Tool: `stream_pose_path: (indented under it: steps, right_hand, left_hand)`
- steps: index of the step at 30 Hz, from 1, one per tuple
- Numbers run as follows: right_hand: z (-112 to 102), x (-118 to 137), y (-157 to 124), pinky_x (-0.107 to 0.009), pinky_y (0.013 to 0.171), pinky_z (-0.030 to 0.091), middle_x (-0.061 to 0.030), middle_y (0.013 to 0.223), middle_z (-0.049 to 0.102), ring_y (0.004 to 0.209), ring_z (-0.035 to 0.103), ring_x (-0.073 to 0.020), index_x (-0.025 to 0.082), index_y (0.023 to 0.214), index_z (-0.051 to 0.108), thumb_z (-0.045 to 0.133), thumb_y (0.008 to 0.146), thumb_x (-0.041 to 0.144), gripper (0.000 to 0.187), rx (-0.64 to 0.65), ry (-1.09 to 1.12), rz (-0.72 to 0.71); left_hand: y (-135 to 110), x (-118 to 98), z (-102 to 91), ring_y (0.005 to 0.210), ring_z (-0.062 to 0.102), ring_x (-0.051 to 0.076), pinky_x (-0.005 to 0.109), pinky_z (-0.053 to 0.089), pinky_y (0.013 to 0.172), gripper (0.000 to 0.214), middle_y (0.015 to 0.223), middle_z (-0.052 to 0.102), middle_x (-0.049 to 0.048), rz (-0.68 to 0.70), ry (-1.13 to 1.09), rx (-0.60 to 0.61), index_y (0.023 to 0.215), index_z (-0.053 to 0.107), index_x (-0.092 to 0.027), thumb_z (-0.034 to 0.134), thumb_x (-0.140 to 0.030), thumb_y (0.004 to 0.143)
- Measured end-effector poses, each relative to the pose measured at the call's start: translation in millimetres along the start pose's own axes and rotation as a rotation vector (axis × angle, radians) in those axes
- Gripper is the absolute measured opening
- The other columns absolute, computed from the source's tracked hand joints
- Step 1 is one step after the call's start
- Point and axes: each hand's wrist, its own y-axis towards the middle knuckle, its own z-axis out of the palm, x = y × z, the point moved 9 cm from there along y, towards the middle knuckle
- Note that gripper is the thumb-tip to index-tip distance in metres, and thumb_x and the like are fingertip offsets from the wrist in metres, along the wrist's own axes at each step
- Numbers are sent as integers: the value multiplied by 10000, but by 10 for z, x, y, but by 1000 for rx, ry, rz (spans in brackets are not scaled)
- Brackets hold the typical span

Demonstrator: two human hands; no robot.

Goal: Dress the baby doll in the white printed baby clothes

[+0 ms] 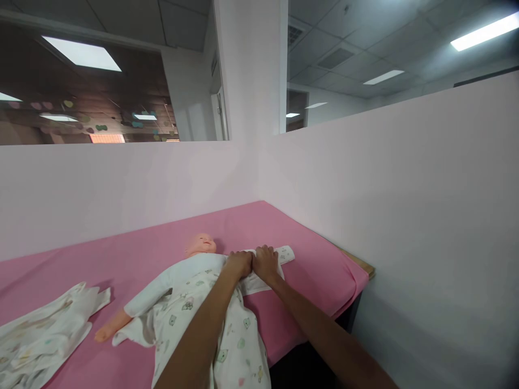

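Note:
A baby doll [201, 244] lies on its back on the pink sheet, one arm stretched out toward the lower left in a white sleeve [158, 286]. A white baby garment with small printed animals [190, 302] covers its body. At the doll's other side, my left hand [240, 263] and my right hand [265, 263] meet, both closed on the white cloth of the garment's sleeve [259, 284]. The printed cuff [287, 254] sticks out past my right hand. The doll's arm on that side is hidden.
Another white printed garment [48, 335] lies at the lower left. The pink-covered table [308, 259] runs into a corner between white walls [397, 205] with windows above. Its right edge shows a wooden board [359, 263].

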Motion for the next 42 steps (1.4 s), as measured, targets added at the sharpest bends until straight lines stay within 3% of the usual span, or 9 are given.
stream_pose_path:
  steps: [4, 8, 16, 19, 24, 28, 37, 42]
  right_hand:
    - [-18, -200, 37, -400, 907, 331, -162, 1085, 637, 1096, 519, -294, 139, 964, 647, 391, 929, 273, 291, 23, 6, 16]
    - [-31, -429, 73, -352, 837, 368, -149, 1056, 652, 1033, 571, -269, 146, 940, 644, 441, 890, 281, 248, 57, 51, 77]
    - [-21, -762, 131, -293, 664, 378, -130, 954, 679, 878, 621, -234, 164, 817, 614, 431, 873, 263, 216, 69, 213, 213]
    - [7, -813, 176, -259, 613, 379, -88, 858, 680, 779, 610, -177, 161, 747, 598, 444, 877, 227, 212, 75, 322, 228]
    - [63, -865, 206, -234, 561, 422, 6, 711, 619, 591, 549, -104, 135, 794, 597, 523, 915, 351, 258, 100, 487, 237]
    - [71, -870, 208, -227, 525, 391, -13, 691, 642, 576, 556, -116, 135, 821, 619, 502, 904, 332, 244, 97, 554, 227]
    - [29, -645, 28, -252, 623, 361, -32, 787, 655, 726, 580, -167, 186, 795, 615, 478, 859, 358, 229, 91, 376, 92]
    - [-122, -487, -254, -357, 860, 356, -134, 989, 629, 988, 539, -272, 167, 866, 619, 472, 883, 333, 223, 16, 203, -41]
  left_hand:
    - [86, -3, 119, 1122, 590, 317, 502, 412, 947, 416, 1195, 636, 142, -8, -32, -27, 1229, 584, -264, 481, -209, 830]
    - [76, 68, 120, 1120, 576, 340, 550, 403, 931, 397, 1155, 637, 135, -21, -72, -33, 1230, 584, -306, 470, -351, 852]
    - [90, 188, 62, 1090, 584, 307, 462, 453, 891, 460, 1190, 610, 110, -22, -173, -23, 1235, 562, -282, 551, -386, 786]
    - [124, 242, 76, 1097, 583, 280, 407, 451, 906, 476, 1199, 611, 95, -13, -222, -31, 1233, 556, -283, 565, -453, 788]
    - [118, 284, 52, 1096, 585, 238, 313, 454, 881, 448, 1193, 632, 49, 25, -311, -40, 1186, 581, -283, 604, -465, 776]
    - [67, 268, -6, 1048, 607, 197, 257, 462, 823, 406, 1186, 647, 5, 54, -359, -46, 1186, 567, -290, 588, -437, 808]
    - [41, 305, 30, 1127, 576, 281, 387, 438, 906, 461, 1218, 615, 126, -123, -257, -70, 1250, 496, -225, 490, -483, 869]
    - [8, 312, 30, 1107, 588, 290, 382, 447, 900, 496, 1201, 628, 134, -175, -244, -36, 1190, 552, -203, 576, -514, 805]
